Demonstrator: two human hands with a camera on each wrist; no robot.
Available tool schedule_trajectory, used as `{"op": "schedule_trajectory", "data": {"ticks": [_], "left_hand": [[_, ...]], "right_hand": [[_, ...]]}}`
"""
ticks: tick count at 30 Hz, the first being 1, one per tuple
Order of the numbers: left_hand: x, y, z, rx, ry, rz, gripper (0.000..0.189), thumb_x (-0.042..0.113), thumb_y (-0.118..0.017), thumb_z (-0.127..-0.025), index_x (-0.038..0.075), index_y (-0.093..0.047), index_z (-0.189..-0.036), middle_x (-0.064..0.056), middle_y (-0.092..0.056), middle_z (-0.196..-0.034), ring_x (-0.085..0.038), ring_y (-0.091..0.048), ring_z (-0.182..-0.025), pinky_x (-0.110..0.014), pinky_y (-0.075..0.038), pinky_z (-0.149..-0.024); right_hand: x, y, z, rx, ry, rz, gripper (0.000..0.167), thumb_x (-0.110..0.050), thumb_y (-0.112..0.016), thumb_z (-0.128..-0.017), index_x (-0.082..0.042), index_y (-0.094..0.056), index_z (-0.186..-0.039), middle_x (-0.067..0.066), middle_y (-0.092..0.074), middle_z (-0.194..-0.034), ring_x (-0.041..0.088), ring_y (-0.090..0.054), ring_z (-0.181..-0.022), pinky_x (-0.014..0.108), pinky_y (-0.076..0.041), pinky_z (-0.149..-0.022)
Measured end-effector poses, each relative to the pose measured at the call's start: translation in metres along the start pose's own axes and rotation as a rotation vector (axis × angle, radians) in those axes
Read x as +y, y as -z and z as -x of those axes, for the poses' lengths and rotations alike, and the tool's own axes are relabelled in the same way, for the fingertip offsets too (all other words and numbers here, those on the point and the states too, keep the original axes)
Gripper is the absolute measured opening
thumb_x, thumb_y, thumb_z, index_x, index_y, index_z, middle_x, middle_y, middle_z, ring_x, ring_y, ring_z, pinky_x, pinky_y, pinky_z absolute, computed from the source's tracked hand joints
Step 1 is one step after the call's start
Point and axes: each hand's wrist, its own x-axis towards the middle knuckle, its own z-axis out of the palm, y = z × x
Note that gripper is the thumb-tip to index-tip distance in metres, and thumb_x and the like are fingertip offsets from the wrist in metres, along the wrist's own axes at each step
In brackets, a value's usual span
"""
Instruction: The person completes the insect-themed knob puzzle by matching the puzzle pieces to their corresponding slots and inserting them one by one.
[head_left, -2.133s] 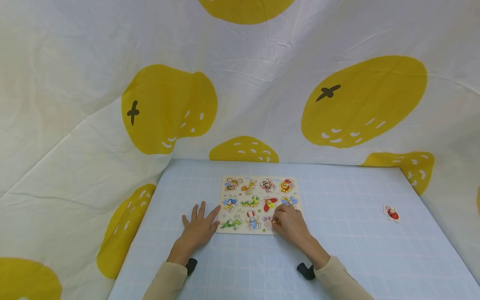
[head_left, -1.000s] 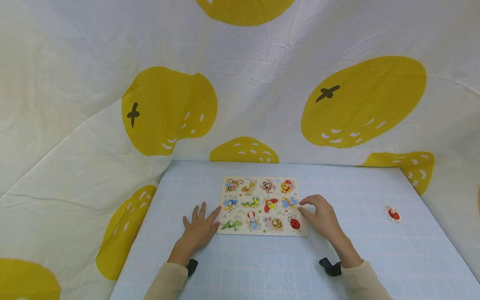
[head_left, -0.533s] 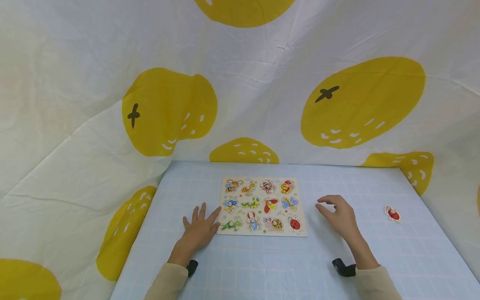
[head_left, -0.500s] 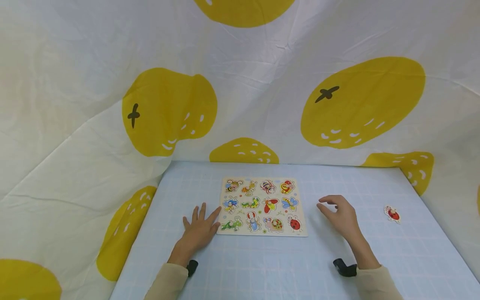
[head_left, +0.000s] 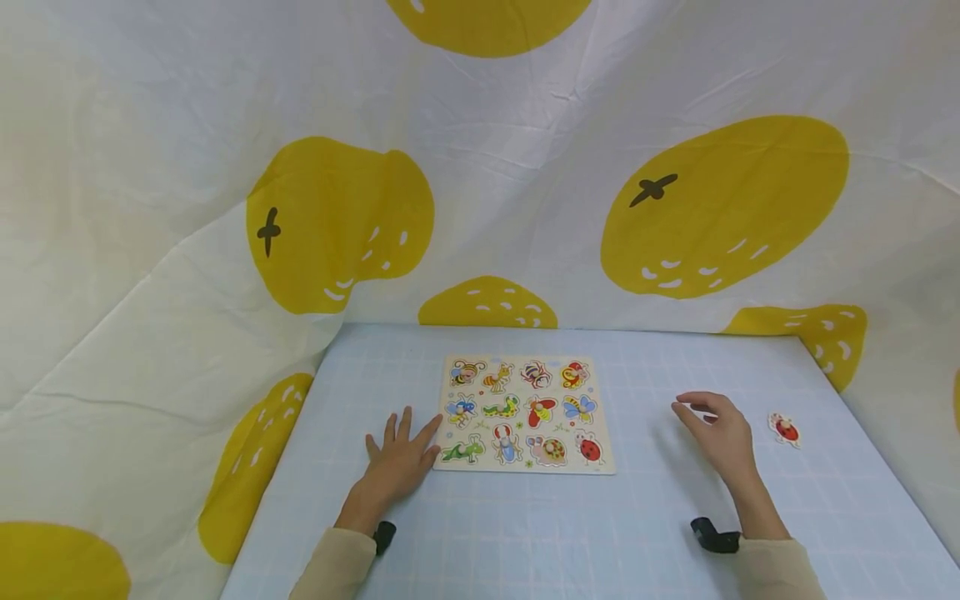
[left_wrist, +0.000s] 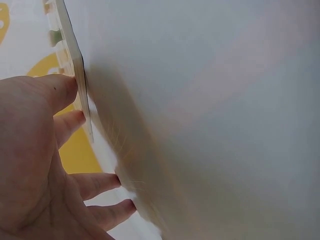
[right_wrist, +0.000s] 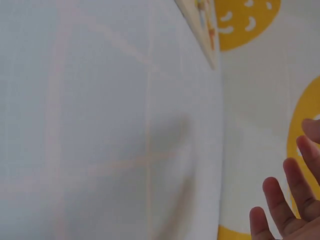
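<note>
A wooden peg puzzle board [head_left: 480, 429] with several bug pieces lies on the table. A ladybug picture [head_left: 589, 447] shows at its lower right corner. My left hand [head_left: 397, 462] rests beside the board with fingers spread. In the left wrist view, the thumb [left_wrist: 65, 90] and index finger are right at the board's edge. My right hand [head_left: 723, 433] is over the table, right of the board. Its fingers are loosely bent, thumb near index, with nothing between them. Farther right lies a loose ladybug piece [head_left: 784, 429], face up.
The table [head_left: 525, 542] has a pale blue checked cover. Behind it hangs a white cloth [head_left: 517, 192] with yellow fruit shapes, also draped along both sides. Each wrist wears a black camera mount [head_left: 714, 536].
My right hand has lifted away from the board's lower right part and moved rightward, toward the loose ladybug piece. My left hand has stayed at the board's left edge.
</note>
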Motion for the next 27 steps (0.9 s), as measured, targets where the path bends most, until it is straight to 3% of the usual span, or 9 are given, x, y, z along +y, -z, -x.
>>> {"op": "schedule_trajectory", "data": {"ticks": [5, 12, 15, 19, 27], "left_hand": [[0.000, 0.000, 0.000, 0.005, -0.003, 0.004, 0.056, 0.042, -0.053, -0.103, 0.031, -0.038, -0.156, -0.026, -0.015, -0.162, -0.052, -0.007, -0.147, -0.081, -0.006, -0.103], [0.001, 0.002, 0.001, 0.004, -0.001, 0.000, 0.056, 0.042, -0.053, -0.103, 0.030, -0.038, -0.156, -0.026, -0.016, -0.162, -0.052, -0.009, -0.146, -0.081, -0.006, -0.103], [0.002, 0.002, 0.001, 0.001, 0.001, 0.003, 0.056, 0.042, -0.053, -0.103, 0.030, -0.038, -0.156, -0.026, -0.016, -0.162, -0.052, -0.008, -0.146, -0.081, -0.006, -0.103], [0.002, 0.002, 0.002, 0.002, 0.000, 0.001, 0.056, 0.042, -0.053, -0.103, 0.030, -0.038, -0.156, -0.026, -0.016, -0.162, -0.052, -0.008, -0.146, -0.081, -0.007, -0.103], [0.002, 0.003, 0.002, 0.006, -0.003, 0.005, 0.056, 0.042, -0.054, -0.103, 0.030, -0.038, -0.156, -0.026, -0.016, -0.162, -0.052, -0.008, -0.146, -0.082, -0.006, -0.103]], "right_hand": [[0.012, 0.010, -0.004, 0.017, -0.075, 0.019, 0.041, -0.037, -0.062, -0.100, -0.002, -0.067, -0.120, 0.022, -0.054, -0.132, 0.040, -0.052, -0.118, 0.059, -0.044, -0.095], [0.031, 0.029, -0.009, 0.066, -0.154, 0.055, 0.044, -0.039, -0.061, -0.100, -0.002, -0.067, -0.123, 0.020, -0.054, -0.134, 0.036, -0.053, -0.117, 0.035, -0.045, -0.081], [0.039, 0.036, -0.011, 0.077, -0.177, 0.066, 0.046, -0.039, -0.060, -0.100, -0.001, -0.066, -0.124, 0.021, -0.054, -0.134, 0.037, -0.052, -0.118, 0.032, -0.044, -0.077], [0.047, 0.044, -0.013, 0.087, -0.206, 0.069, 0.048, -0.040, -0.060, -0.100, 0.000, -0.065, -0.126, 0.023, -0.053, -0.135, 0.040, -0.050, -0.119, 0.035, -0.044, -0.075], [0.059, 0.056, -0.018, 0.101, -0.280, 0.087, 0.048, -0.037, -0.058, -0.101, 0.001, -0.062, -0.129, 0.027, -0.051, -0.135, 0.044, -0.046, -0.120, 0.054, -0.042, -0.085]]}}
